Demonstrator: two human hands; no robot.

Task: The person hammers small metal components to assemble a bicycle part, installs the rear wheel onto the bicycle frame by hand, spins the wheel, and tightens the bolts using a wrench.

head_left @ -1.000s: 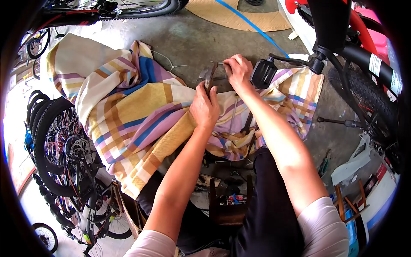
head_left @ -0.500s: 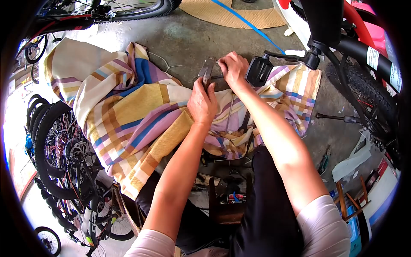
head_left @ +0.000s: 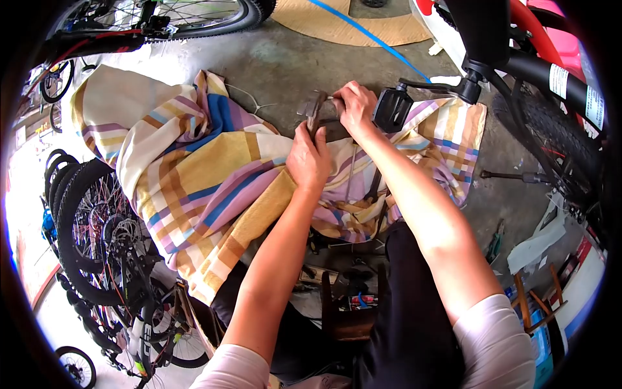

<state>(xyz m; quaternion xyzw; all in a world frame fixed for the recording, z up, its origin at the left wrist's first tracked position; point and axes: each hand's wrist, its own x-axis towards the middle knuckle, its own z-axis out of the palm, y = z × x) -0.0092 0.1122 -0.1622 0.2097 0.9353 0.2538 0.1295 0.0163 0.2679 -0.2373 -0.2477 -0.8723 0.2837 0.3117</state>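
Observation:
My left hand (head_left: 308, 159) is closed around a grey metal tool (head_left: 313, 109) with a jaw-like head, which points up and away from me. I cannot tell its exact kind. Just right of the tool's head, my right hand (head_left: 357, 109) is pinched shut; whatever is between its fingertips is too small and blurred to name. A black bicycle pedal (head_left: 392, 109) on its crank stands close beside my right hand. Beneath both hands lies a crumpled plaid cloth (head_left: 220, 155), with long thin metal tools (head_left: 374, 185) on it near my knees.
A black bicycle frame (head_left: 551, 78) stands at the right, and a bicycle wheel (head_left: 214, 16) is at the upper left. Several tires and bikes (head_left: 91, 227) crowd the left. Cardboard (head_left: 363, 29) and a blue strap (head_left: 369, 32) lie ahead; pliers (head_left: 496, 240) are on the floor.
The tool's head has turned a little in my left hand, showing its jaw side more. My right hand stays pinched in nearly the same place. The view has shifted slightly.

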